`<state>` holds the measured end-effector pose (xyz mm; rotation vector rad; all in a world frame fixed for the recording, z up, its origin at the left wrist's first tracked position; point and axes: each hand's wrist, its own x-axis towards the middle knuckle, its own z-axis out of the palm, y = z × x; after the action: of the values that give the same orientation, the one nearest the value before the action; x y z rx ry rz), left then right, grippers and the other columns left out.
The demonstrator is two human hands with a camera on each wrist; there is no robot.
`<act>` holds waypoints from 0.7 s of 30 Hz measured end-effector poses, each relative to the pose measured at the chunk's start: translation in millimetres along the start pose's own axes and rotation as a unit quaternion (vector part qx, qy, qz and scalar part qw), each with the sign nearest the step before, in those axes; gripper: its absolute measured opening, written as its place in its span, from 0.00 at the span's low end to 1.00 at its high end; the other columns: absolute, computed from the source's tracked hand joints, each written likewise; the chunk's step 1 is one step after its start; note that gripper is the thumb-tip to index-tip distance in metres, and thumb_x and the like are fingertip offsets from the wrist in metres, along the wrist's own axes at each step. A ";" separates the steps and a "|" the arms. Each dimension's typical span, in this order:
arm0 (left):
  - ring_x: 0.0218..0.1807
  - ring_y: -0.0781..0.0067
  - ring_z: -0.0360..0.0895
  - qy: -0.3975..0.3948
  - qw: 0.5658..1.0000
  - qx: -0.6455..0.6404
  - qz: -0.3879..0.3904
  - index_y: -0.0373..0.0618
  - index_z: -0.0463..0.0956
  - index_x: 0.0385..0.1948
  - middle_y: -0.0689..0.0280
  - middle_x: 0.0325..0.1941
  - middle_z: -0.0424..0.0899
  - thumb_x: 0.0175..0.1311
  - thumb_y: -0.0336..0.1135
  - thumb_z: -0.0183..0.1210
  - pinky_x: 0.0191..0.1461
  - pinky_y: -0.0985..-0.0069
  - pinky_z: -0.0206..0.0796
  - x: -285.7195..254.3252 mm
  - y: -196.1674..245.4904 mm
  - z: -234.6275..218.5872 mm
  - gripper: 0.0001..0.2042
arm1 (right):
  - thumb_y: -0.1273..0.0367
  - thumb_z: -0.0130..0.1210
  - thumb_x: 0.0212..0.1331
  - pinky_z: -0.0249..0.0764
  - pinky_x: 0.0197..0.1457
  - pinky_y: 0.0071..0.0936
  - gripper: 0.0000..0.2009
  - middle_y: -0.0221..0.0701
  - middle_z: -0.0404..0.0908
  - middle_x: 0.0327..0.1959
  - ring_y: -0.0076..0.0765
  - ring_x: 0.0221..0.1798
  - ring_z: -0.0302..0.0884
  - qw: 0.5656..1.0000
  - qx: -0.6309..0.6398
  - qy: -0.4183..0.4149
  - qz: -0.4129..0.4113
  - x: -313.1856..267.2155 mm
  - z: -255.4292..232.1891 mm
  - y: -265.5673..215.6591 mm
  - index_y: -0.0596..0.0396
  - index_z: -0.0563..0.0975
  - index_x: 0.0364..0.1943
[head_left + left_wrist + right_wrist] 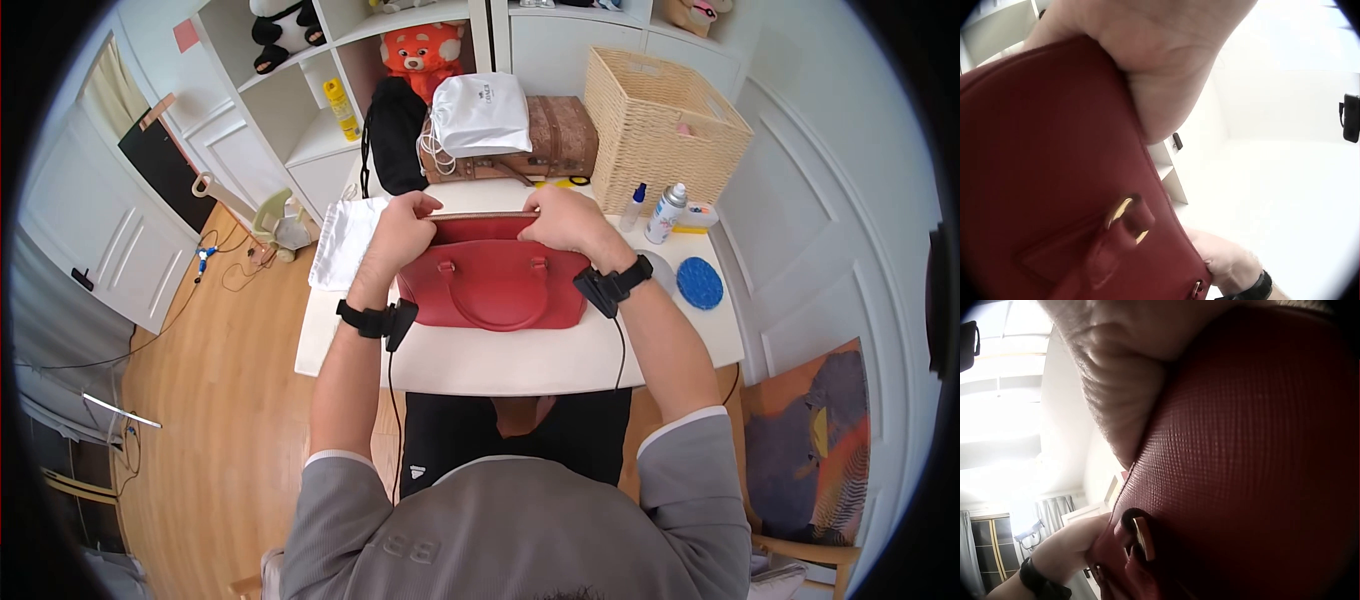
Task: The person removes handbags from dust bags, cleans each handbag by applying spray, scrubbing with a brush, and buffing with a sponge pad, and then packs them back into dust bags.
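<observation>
A red handbag (495,290) with two arched handles and a gaping top stands on the white table. My left hand (405,232) grips the bag's rim at its left end, fingertips at the back edge. At the opposite end, my right hand (567,222) holds the rim, with thumb and forefinger by the back edge. In the left wrist view, a gold ring (1124,211) joins a handle to the bag's side. The palms (1125,381) lie against the top edge, which hides several fingertips in both wrist views. The bag's interior shows as a dark red strip between the hands.
Behind the bag are a brown case (565,140), a white drawstring pouch (482,115) and a black bag (393,140). A woven basket (640,130) stands back right. Right of the bag are a spray can (664,215) and a blue round pad (699,284); white cloth (345,240) lies left.
</observation>
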<state>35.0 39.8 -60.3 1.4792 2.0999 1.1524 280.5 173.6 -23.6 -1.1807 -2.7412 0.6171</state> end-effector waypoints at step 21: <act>0.49 0.70 0.86 -0.160 0.987 -0.028 -0.004 0.33 0.83 0.51 0.59 0.45 0.90 0.53 0.12 0.48 0.57 0.74 0.78 0.1 12.8 -14.7 0.24 | 0.56 0.74 0.54 0.80 0.63 0.39 0.24 0.38 0.90 0.53 0.46 0.57 0.87 1.000 0.010 0.016 0.015 -6.0 0.9 -2.0 0.51 0.87 0.54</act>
<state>33.5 35.4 -41.3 1.5130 1.8406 0.8932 283.2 167.8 -23.2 -1.2182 -2.6895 0.6231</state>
